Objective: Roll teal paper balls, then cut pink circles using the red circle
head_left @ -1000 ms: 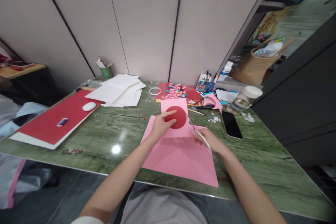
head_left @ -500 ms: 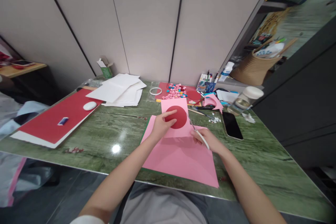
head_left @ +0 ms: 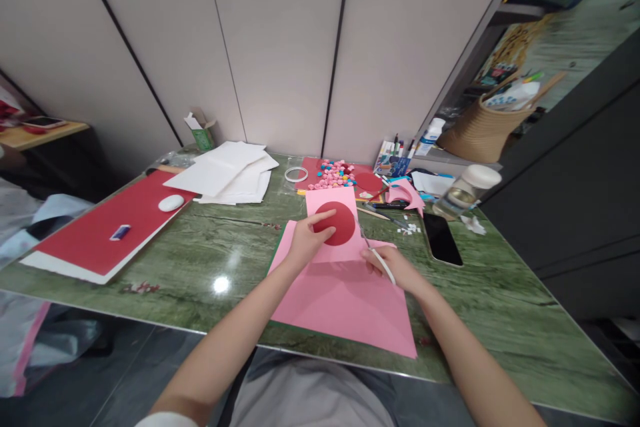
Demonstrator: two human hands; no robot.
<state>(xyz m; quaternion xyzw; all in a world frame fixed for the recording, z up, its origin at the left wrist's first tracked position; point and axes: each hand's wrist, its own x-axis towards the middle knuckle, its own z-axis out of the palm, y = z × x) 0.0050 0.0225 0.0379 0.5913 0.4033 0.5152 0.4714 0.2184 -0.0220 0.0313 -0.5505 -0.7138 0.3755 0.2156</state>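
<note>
Red sheet [head_left: 95,230]: far left, over a white one; a white oval object [head_left: 171,203] lies on it.
White papers [head_left: 215,168]: loose stack, next along, well apart from the hands.
Left hand [head_left: 305,239]: two digits extended over the red face of the circle; remaining fingers hidden, so whether they grip the paper cannot be told.
Smaller pink sheet [head_left: 330,253]: behind the red circle, above the near pink sheet [head_left: 343,307]. Step in hand, by judgement: cutting pink paper around the circle.
Red circle [head_left: 344,230]: between the hands; left digits touching it, right hand apart, just beyond its lower right.
Scissors [head_left: 384,263]: white-handled, blades slanting up to the smaller sheet's right edge. Next move seems to call for a steady circle and blades following its curve.
Right hand [head_left: 395,267]: closed around the scissor handles.
Phone [head_left: 443,240]: dark-screened, right of that hand.
</note>
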